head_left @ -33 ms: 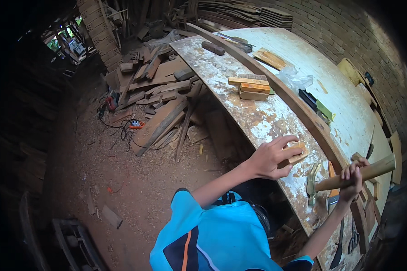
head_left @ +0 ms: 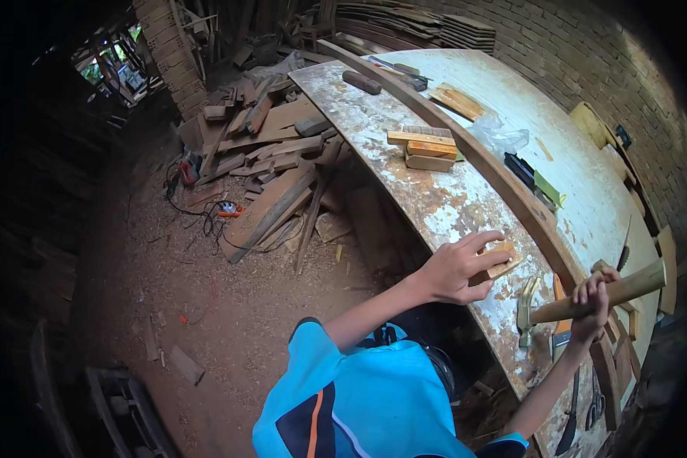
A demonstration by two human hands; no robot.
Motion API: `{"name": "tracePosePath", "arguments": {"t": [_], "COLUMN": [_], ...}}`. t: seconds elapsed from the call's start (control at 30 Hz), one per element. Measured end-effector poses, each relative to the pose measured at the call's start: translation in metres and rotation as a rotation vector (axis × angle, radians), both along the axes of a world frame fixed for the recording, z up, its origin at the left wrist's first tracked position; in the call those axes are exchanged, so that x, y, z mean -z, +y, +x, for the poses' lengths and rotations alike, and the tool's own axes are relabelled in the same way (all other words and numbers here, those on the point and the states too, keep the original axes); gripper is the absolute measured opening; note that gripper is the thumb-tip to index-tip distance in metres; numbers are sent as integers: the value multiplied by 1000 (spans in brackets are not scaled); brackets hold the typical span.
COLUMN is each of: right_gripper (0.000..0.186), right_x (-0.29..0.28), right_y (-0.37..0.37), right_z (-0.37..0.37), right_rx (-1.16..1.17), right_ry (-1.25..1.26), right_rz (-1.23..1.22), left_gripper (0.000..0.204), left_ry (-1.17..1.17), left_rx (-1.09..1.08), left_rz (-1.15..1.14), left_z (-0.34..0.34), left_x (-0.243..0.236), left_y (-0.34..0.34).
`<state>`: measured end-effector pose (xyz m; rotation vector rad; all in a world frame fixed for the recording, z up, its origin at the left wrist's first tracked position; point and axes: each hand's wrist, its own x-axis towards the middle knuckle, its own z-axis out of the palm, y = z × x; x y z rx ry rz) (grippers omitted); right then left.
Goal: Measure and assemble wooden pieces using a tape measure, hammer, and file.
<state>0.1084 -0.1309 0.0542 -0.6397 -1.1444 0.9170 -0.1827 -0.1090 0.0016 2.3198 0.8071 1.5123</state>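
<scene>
My left hand (head_left: 462,271) rests at the near edge of the paint-spattered workbench, its fingers and thumb bent around a small wooden block (head_left: 502,263). One fingertip lies on the block's top. In my right hand (head_left: 590,309) a claw hammer (head_left: 551,311) is gripped by its thick wooden handle. The handle's end points to the right and its metal head (head_left: 525,314) is toward the left, just right of the block. Below the handle an orange-handled tool (head_left: 562,330) lies partly hidden. Farther along the bench sits a small stack of wooden blocks (head_left: 429,156).
A long wooden beam (head_left: 504,164) runs along the workbench (head_left: 393,145). Behind it lie a plastic bag (head_left: 498,137) and a black tool (head_left: 520,169). Scissors (head_left: 595,408) lie near the right end. Scrap wood (head_left: 282,153) and a cable cover the floor at left.
</scene>
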Motion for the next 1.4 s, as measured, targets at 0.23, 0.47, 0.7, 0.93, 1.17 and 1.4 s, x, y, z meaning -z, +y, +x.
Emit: {"name": "tracePosePath", "arguments": {"t": [0.23, 0.47, 0.7, 0.93, 1.17, 1.4], "right_gripper": [47, 36, 27, 21, 24, 23], "right_x": [3, -30, -39, -48, -39, -36], "right_y": [4, -11, -22, -40, -58, -59], "right_z": [-24, -42, -53, -41, -24, -13], "right_rx": [-89, 580, 918, 834, 753, 666], "right_ry": [-235, -188, -184, -47, 76, 119], "right_rz": [0, 69, 226, 294, 238, 271], "left_gripper": [62, 90, 103, 101, 102, 102], "left_ry": [15, -68, 59, 465, 591, 524], "left_rx": [349, 549, 451, 400, 567, 622], "left_rz": [-214, -293, -326, -62, -282, -310], "left_z": [-3, 35, 33, 44, 63, 58], "left_x": [2, 29, 14, -21, -24, -29], "left_y": [15, 33, 50, 73, 87, 86]}}
